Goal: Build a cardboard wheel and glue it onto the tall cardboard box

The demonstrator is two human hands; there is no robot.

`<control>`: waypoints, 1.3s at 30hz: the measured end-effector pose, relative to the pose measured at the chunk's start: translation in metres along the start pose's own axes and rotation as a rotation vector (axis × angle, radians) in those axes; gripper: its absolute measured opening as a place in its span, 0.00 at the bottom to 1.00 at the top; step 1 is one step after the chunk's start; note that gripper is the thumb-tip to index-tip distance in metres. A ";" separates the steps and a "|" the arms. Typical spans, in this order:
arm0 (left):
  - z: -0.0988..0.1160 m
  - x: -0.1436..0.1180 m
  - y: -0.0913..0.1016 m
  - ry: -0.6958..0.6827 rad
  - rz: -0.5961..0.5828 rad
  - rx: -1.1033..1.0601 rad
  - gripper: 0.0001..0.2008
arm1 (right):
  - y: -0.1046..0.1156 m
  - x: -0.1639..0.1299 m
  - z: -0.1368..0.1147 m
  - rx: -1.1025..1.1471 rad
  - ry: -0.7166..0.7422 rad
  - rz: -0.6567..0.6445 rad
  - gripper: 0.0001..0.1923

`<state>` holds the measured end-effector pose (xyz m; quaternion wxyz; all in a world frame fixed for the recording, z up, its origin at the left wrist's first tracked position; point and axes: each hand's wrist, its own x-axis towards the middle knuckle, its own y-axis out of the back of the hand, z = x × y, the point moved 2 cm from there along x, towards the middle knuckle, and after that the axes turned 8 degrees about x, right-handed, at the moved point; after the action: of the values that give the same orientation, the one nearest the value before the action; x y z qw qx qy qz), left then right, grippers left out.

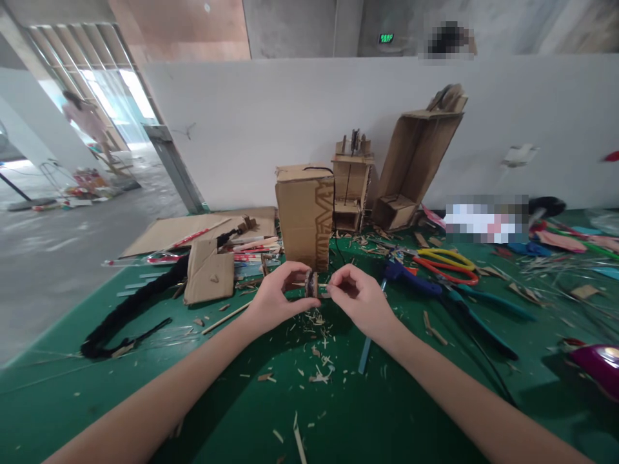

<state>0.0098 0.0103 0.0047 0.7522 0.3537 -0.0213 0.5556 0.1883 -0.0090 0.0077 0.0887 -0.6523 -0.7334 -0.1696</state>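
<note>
Both hands [279, 298] [358, 298] pinch a small cardboard wheel [311, 283] on a stick

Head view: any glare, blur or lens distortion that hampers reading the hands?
Head view: wide-angle bending toward the edges; doorway blown out by daylight; left hand and right hand evenly lit and sharp, small disc piece between them slightly soft; three patches pixelated.

Matt brown cardboard makes up the upright box [305, 216] and the small wheel [311, 283] pinched between bare fingers — pale wood splinters [319, 335] litter the smooth green mat [367, 419], beside glossy yellow-and-red plastic scissor handles [447, 265] and a rough black braided cord [130, 309].
</note>
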 end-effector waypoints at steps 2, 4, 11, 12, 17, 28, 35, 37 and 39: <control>0.001 0.000 0.000 0.013 -0.029 -0.023 0.25 | 0.000 0.000 -0.002 0.052 -0.011 -0.034 0.05; 0.003 -0.001 0.000 0.011 -0.045 -0.026 0.25 | 0.001 0.000 -0.004 0.068 -0.014 -0.068 0.06; 0.000 0.001 -0.003 -0.008 -0.103 -0.030 0.25 | 0.008 0.002 -0.003 0.012 -0.045 -0.162 0.08; 0.000 0.001 -0.004 -0.007 -0.099 -0.033 0.25 | 0.009 0.003 -0.001 -0.001 -0.054 -0.167 0.08; -0.002 0.001 -0.004 -0.006 -0.088 -0.039 0.24 | 0.013 0.002 0.001 0.014 -0.032 -0.181 0.08; 0.001 -0.001 -0.004 -0.013 -0.125 -0.013 0.25 | 0.014 0.002 -0.003 -0.049 -0.064 -0.205 0.08; -0.002 -0.001 -0.004 -0.011 -0.093 -0.005 0.24 | 0.018 0.002 0.004 -0.077 -0.035 -0.210 0.08; -0.003 -0.001 -0.004 -0.006 -0.082 -0.015 0.24 | 0.019 0.003 0.006 -0.046 -0.012 -0.215 0.09; -0.003 -0.001 -0.004 0.002 -0.080 -0.022 0.24 | 0.019 0.002 0.008 -0.008 0.007 -0.215 0.10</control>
<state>0.0116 0.0108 -0.0004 0.7776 0.3456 -0.0125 0.5252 0.2077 -0.0022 0.0037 0.0699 -0.5695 -0.7982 -0.1836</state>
